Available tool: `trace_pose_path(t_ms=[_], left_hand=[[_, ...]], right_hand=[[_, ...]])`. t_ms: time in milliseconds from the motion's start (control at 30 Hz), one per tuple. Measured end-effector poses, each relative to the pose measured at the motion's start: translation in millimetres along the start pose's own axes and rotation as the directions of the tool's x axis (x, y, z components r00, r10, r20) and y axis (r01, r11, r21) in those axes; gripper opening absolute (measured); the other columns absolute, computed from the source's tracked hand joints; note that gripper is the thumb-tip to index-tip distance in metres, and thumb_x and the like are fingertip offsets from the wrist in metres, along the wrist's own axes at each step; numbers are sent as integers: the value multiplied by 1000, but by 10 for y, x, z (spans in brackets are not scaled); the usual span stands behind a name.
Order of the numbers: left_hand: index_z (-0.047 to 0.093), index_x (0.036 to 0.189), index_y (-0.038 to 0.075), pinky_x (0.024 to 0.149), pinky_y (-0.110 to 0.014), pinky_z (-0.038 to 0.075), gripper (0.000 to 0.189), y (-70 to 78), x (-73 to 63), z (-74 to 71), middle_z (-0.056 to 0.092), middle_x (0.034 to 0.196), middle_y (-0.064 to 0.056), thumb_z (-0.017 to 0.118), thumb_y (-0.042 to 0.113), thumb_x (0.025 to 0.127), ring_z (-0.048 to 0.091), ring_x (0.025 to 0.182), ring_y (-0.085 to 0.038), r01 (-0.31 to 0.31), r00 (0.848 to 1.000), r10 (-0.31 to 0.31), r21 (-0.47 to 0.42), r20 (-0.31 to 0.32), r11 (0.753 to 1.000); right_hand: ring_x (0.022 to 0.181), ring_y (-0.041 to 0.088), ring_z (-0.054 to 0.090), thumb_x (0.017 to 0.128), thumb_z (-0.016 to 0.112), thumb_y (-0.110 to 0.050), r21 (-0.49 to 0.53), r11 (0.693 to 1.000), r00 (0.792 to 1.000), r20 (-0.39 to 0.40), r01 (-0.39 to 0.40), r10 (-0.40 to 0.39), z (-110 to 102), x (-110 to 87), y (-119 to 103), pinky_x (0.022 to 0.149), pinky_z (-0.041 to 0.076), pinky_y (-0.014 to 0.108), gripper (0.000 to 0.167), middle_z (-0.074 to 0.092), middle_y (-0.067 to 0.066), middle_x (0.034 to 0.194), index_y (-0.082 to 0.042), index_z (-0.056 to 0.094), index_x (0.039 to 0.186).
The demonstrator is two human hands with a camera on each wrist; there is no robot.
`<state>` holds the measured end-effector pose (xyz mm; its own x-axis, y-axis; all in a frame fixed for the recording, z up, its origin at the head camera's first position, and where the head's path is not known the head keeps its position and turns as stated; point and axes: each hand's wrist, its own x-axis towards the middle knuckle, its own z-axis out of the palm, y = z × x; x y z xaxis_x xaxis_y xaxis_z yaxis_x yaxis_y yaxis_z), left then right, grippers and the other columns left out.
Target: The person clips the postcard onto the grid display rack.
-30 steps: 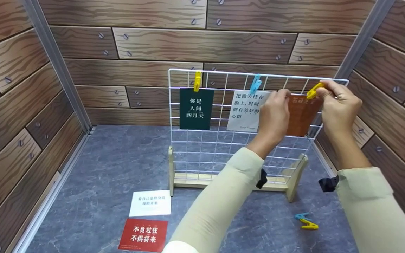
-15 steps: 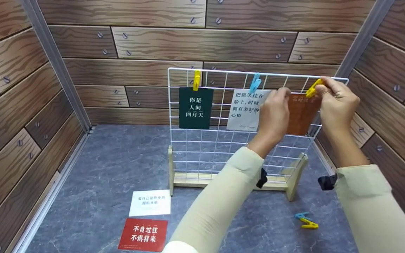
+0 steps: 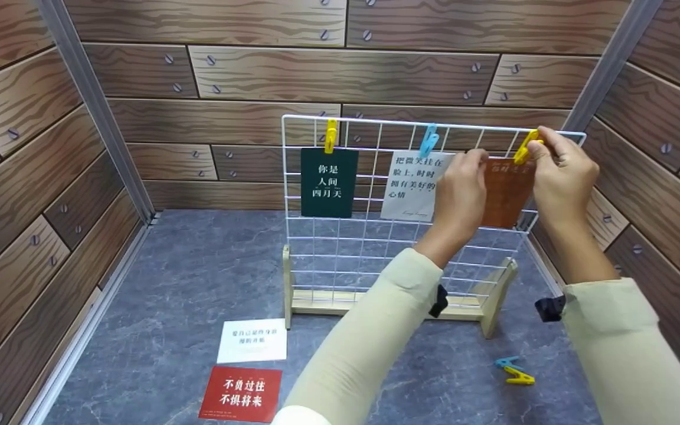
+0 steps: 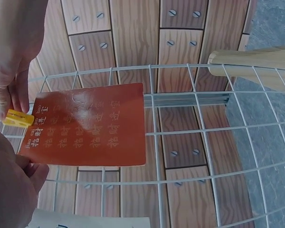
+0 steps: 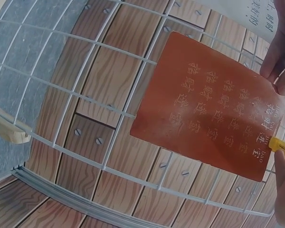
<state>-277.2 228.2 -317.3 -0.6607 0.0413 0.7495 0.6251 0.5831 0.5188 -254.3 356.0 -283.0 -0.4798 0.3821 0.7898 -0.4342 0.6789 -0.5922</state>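
An orange-brown card [image 3: 502, 195] with embossed characters lies against the white wire grid [image 3: 369, 239] near its upper right. My left hand [image 3: 461, 192] pinches the card's upper left corner between thumb and finger, as the left wrist view shows. With thumb and fingers my right hand [image 3: 565, 180] grips a yellow clothespin [image 5: 281, 146], whose tip meets the card's top edge. To the left, a white card [image 3: 412, 186] hangs under a blue clothespin [image 3: 429, 140], partly hidden by my left hand. Farther left a dark green card [image 3: 329, 183] hangs from another yellow clothespin [image 3: 331, 136].
A wooden stand [image 3: 328, 307] holds the grid upright on the grey marbled surface [image 3: 198, 265]. A white card [image 3: 252, 341] and a red card [image 3: 241, 394] lie at the front left. One blue clothespin [image 3: 506, 362] and one yellow clothespin [image 3: 518, 376] lie at the front right.
My right hand has shifted slightly left and up with the yellow clothespin, which now stands a little steeper at the card's top edge. My left hand stays in place.
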Motion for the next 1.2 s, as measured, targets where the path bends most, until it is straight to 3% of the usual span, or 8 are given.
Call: trace_pose_path(t_ms=[300,500,567,733,933,1200], left_hand=[[72,116,14,76,-4,46,21,17,-16,-58,66,101,4,54,17,105,62,90,-4,13,999,-12,-22,35,1000],[70,120,14,78,-3,45,21,-17,-69,-101,67,103,4,58,16,103,61,92,-3,6,999,-5,-29,46,1000],[70,120,14,79,-2,44,21,-28,-104,-125,67,104,4,59,17,102,62,92,-3,-3,999,5,-33,45,999],[70,118,14,81,-3,45,20,-62,-253,-210,68,105,3,63,16,99,64,92,-5,-36,998,39,-53,47,998],[71,115,13,80,-5,47,19,-105,-416,-399,68,103,4,65,17,99,66,90,-6,-102,993,105,-55,57,993],[70,117,13,82,-7,49,19,-216,-729,-632,69,105,3,64,17,99,68,89,-7,-217,970,224,-73,99,973]], right_hand=[[91,-8,56,93,71,-7,-22,1000,1000,-1,18,-18,-1,5,12,84,46,10,24,73,12,107,0,74,116],[88,-7,55,93,71,-5,-29,999,1000,0,18,-18,-3,17,10,78,47,7,25,55,-18,97,1,73,116],[89,-7,56,93,71,-7,-32,999,1000,8,17,-17,-14,15,-5,80,46,9,25,52,-22,96,1,73,117],[93,-6,55,93,71,-12,-35,999,999,30,-8,10,-28,4,-27,85,43,12,26,51,-22,98,-3,73,118],[95,-4,54,95,69,-15,-12,999,999,26,-47,47,6,14,-36,79,45,11,26,49,-23,98,-4,73,119],[98,-3,52,98,65,-21,-7,998,998,-9,-67,67,-12,-11,-23,79,45,11,29,48,-22,99,-3,72,119]])
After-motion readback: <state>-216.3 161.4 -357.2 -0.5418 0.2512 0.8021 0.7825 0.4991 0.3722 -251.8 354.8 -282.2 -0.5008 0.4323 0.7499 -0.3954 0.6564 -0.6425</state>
